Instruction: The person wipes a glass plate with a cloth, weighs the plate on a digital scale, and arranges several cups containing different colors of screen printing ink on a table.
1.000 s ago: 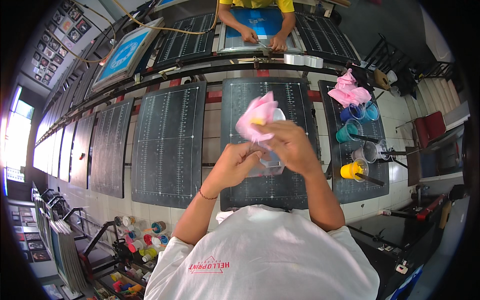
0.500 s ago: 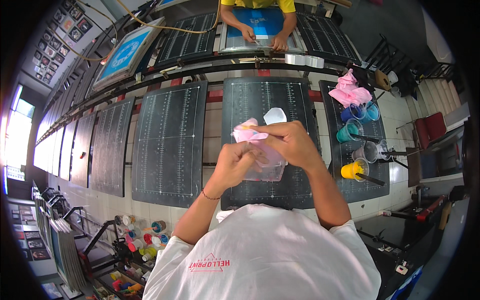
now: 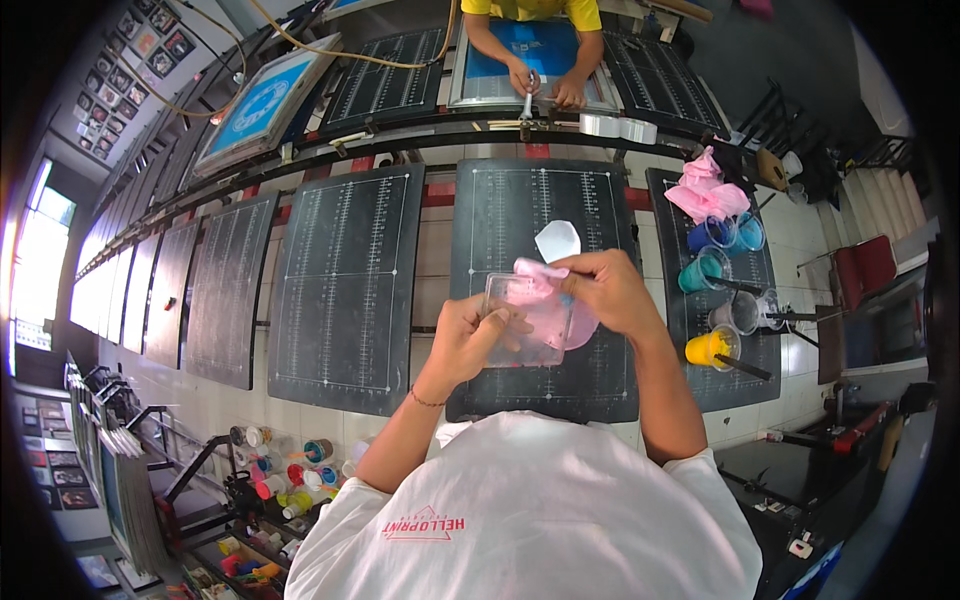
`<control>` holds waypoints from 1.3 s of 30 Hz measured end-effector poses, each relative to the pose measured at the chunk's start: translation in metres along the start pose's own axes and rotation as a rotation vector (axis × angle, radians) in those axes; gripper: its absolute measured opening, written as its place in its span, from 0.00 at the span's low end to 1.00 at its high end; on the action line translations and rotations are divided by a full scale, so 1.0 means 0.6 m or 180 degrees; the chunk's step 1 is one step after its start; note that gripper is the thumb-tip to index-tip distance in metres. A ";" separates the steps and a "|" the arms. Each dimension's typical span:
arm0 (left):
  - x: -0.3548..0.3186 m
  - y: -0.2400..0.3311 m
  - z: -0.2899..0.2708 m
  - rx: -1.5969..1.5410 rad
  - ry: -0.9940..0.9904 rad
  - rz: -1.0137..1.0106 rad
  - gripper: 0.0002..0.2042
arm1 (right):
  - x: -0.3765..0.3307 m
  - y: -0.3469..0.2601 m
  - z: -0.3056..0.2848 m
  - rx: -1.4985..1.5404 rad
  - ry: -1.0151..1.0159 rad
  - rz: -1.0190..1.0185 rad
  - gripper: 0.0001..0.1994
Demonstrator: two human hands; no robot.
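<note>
My left hand [image 3: 468, 335] grips the left side of a clear, rectangular plastic container [image 3: 537, 354], with its thumb on the near face. The container is tilted above the middle black board [image 3: 590, 385], and small specks mark its lower edge. In my right hand [image 3: 612, 290] a pink cloth [image 3: 584, 328] is pinched at the container's upper right; part of the cloth shows through the clear plastic. Some fingertips of both hands are hidden by the cloth and container. A small white angular piece [image 3: 558, 241] lies on the board just beyond my hands.
On the right board stand clear cups of blue [image 3: 709, 234], teal [image 3: 700, 274] and yellow ink [image 3: 707, 348], beside a crumpled pink cloth [image 3: 708, 190]. Across the rail [image 3: 400, 131], a co-worker in yellow holds a metal tool [image 3: 529, 95] over a blue screen frame [image 3: 522, 45].
The container has turned up into fuller view, and my right hand has shifted slightly right with the cloth. Across the rail, the co-worker's metal tool now stands more upright.
</note>
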State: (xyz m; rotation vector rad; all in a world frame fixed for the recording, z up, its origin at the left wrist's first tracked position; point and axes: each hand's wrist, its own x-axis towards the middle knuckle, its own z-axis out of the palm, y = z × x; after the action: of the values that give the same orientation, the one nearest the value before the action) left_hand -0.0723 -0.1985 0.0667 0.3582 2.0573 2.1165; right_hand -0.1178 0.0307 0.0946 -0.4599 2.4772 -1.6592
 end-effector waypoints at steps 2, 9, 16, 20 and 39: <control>-0.004 -0.009 -0.008 -0.0367 0.0152 0.0145 0.10 | 0.006 0.004 -0.026 -0.0230 0.0199 0.0082 0.13; 0.007 0.008 -0.010 -0.0462 0.0337 0.0194 0.11 | 0.001 -0.031 0.004 0.2066 0.0818 0.0023 0.17; 0.013 0.016 0.011 -0.0210 0.0656 0.0159 0.11 | -0.032 -0.034 0.096 -0.0918 0.1327 -0.1504 0.11; 0.016 0.015 0.027 -0.0030 0.0740 0.0315 0.11 | 0.001 -0.036 0.073 -0.0649 0.1896 -0.1002 0.08; 0.046 0.020 0.050 -0.1585 0.1518 0.0367 0.15 | -0.030 -0.015 0.126 -0.0575 0.1953 -0.1093 0.05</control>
State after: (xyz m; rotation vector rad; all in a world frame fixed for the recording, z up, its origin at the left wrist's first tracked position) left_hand -0.0896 -0.1622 0.0807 -0.1152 1.6296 2.8991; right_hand -0.0785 -0.0333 0.0723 -0.4716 3.1577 -1.9421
